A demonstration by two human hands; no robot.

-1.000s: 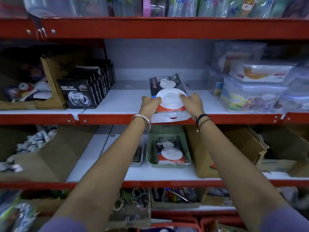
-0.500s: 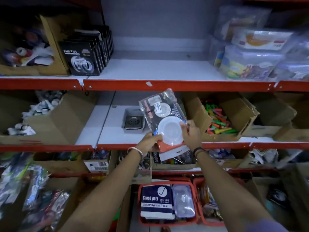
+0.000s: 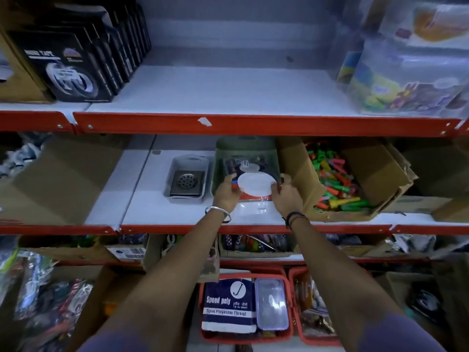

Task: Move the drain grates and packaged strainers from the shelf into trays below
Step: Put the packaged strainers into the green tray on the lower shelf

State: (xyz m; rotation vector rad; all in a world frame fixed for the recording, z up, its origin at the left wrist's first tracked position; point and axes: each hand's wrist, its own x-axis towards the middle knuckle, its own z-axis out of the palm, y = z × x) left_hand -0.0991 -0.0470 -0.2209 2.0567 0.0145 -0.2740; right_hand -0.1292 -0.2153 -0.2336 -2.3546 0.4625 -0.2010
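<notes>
Packaged strainer (image 3: 254, 185), a flat plastic pack with a large white disc on its front and a red strip along its near edge, sits between both hands at the front of the green tray (image 3: 245, 148) on the middle shelf (image 3: 253, 228). The left hand (image 3: 227, 193) has its grip closed on the pack's left edge, thumb on top; the right hand (image 3: 285, 194) has its grip closed on the right edge. The far part of the pack lies inside the tray, with a smaller white disc showing there. Whether the pack rests fully on the tray floor I cannot tell.

Just left of the green tray, a grey tray (image 3: 189, 160) holds a square drain grate (image 3: 187, 182) with a round perforated centre. To the right, touching the green tray's side, an open cardboard box (image 3: 299, 179) holds bright green and orange plastic pieces.

The upper shelf (image 3: 228, 123) is bare white in its middle, with black tape boxes (image 3: 73, 64) standing at its left and clear plastic containers (image 3: 406, 80) at its right. A silver bangle (image 3: 218, 213) circles the left wrist; dark bands (image 3: 294, 217) circle the right.
</notes>
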